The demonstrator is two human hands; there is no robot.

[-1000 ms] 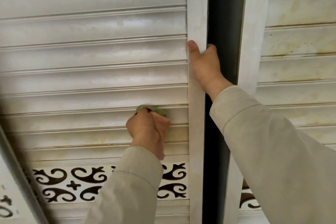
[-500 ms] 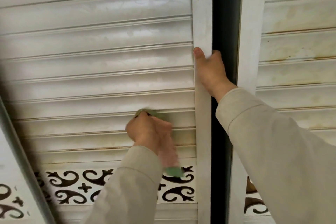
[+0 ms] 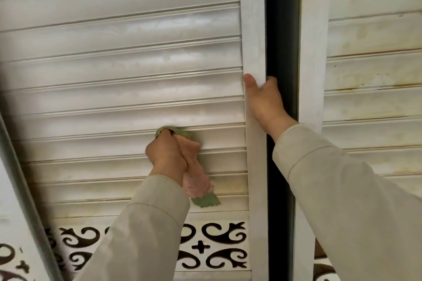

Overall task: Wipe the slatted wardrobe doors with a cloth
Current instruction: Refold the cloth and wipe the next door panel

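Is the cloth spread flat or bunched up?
Bunched: the left hand grips the cloth in a wad, one end dangling below.

bright, soft light | sheen on slats [image 3: 118, 36]; blurred left edge

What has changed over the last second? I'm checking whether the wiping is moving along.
Little. The left hand grips the cloth on the same slat, barely shifted. More of the cloth now hangs below the hand; a second ago only a green edge showed above the fist. The right hand keeps its grip on the edge of the left door; the dark gap between the doors is unchanged.
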